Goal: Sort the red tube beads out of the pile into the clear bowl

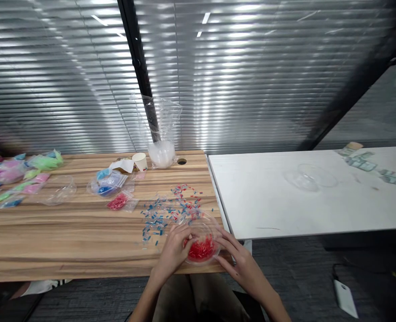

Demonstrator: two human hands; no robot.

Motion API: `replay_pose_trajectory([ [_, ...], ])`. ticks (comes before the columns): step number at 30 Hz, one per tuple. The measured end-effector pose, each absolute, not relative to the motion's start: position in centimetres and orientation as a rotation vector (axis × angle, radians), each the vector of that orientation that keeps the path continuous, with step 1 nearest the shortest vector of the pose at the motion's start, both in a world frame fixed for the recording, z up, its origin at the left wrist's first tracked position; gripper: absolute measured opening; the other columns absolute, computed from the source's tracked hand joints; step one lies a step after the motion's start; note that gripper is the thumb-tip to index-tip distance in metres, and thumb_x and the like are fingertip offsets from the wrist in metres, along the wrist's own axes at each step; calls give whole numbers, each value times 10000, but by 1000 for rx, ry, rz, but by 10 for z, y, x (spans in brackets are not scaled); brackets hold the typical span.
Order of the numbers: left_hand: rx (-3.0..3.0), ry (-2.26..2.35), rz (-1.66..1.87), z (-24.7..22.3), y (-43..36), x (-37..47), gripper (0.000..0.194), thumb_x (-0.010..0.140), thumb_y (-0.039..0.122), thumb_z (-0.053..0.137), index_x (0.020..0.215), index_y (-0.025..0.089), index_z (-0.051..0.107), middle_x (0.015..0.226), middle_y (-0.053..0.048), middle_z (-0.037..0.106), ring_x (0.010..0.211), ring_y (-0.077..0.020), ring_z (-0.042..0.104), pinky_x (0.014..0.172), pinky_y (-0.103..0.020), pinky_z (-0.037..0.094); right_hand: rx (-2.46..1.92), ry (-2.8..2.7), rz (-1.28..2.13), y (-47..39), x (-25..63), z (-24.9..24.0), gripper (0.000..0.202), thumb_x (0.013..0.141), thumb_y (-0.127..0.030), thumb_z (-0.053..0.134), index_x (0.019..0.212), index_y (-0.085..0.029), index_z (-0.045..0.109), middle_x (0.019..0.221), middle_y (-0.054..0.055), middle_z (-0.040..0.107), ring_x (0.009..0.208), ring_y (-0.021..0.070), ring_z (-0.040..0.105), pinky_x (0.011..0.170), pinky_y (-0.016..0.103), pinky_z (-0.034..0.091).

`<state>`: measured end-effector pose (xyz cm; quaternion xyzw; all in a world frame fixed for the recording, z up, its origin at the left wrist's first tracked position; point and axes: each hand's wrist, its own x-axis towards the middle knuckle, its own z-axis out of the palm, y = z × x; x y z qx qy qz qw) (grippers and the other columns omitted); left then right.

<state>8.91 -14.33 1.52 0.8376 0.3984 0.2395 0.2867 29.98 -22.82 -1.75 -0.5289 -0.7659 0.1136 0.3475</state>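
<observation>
A clear round plastic bowl (202,261) with a heap of small red tube-like pieces (202,248) in it is at the table's front edge. My right hand (240,261) grips the bowl's right side, fingers along the rim and thumb lower down. Over the bowl's left side, my left hand (176,246) has thumb and fingers drawn together in a pinch; anything between the tips is too small to make out. Just beyond the bowl, small blue pieces (155,221) and loose red pieces (184,192) lie scattered on the wood.
On the wooden table (66,241) are a bag of red pieces (117,202), a tub with blue packets (106,184), a paper cup (140,161), a bag of white material (162,154) and colourful packets (45,162). Clear lids (308,176) lie on the white table (261,205).
</observation>
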Motion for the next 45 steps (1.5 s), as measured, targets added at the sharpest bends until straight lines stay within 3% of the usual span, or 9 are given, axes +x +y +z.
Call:
replay_pose_trajectory([
  [6,2254,1077,626,16,-144,90,185,820,87,499,822,196,649,840,-36,693,881,-209,595,919,-379,375,-1365,-1997,288,-229,300,-18,375,899,-223,501,1274,-218,492,1344,136,506,1220,216,518,981,352,477],
  [26,2366,1092,560,16,-147,88,333,829,17,379,883,198,654,914,-51,662,891,-207,566,782,-330,373,-1363,-1989,294,-229,298,-12,358,895,-227,502,1253,-220,513,1347,130,509,1205,225,533,968,354,490],
  [45,2385,1093,564,18,-147,88,301,836,52,398,867,203,657,898,-48,665,884,-201,573,782,-324,381,-1379,-1989,305,-229,299,-14,364,894,-235,501,1258,-232,507,1359,120,500,1204,230,534,966,366,494],
])
